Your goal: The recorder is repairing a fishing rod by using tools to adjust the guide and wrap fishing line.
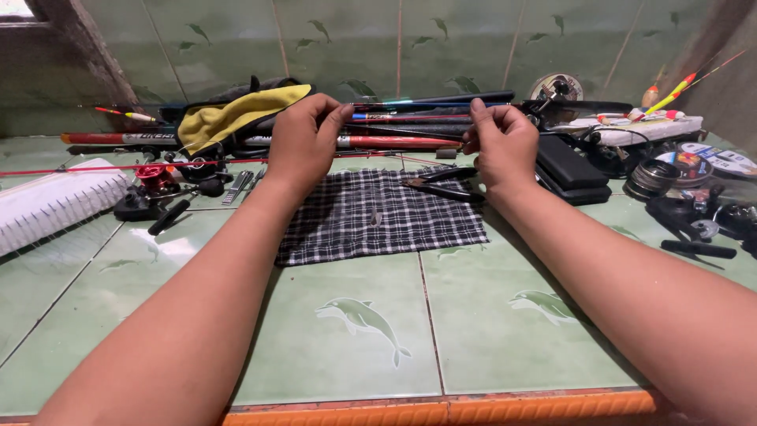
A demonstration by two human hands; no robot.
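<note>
Left hand (306,140) and right hand (498,142) raised above black-and-white checked cloth (378,211), well apart from each other. Fingertips of both pinched narrow, thumb against forefinger, at matching height; held item too thin to resolve, cannot tell what sits between the pads. Small grey metal piece (376,218) lying near the cloth's centre. Black-handled pliers (441,185) resting on the cloth's far right corner, just below the right hand.

Containers: black flat rectangular case (569,167) closed beside the right wrist, contents hidden. Round spool of fishing line (651,178) to its right, near a flat disc-shaped line pack (721,160).

Behind the hands: bundle of red, black and blue fishing rods (394,130) laid side by side along the wall, partly covered at left by folded yellow cloth (236,114). Slim orange-and-yellow floats (686,83) leaning at far right. Red spinning reel (158,177) at left, next to white ridged foam board (55,201). Dark reel parts (702,225) at right edge.

Surface: pale green glazed tile counter (489,331) with dolphin motifs, same tile on the back wall (441,47). Orange tile trim (441,409) along the near edge. Near half of counter occupied only by both forearms; clutter confined to far strip and both sides.
</note>
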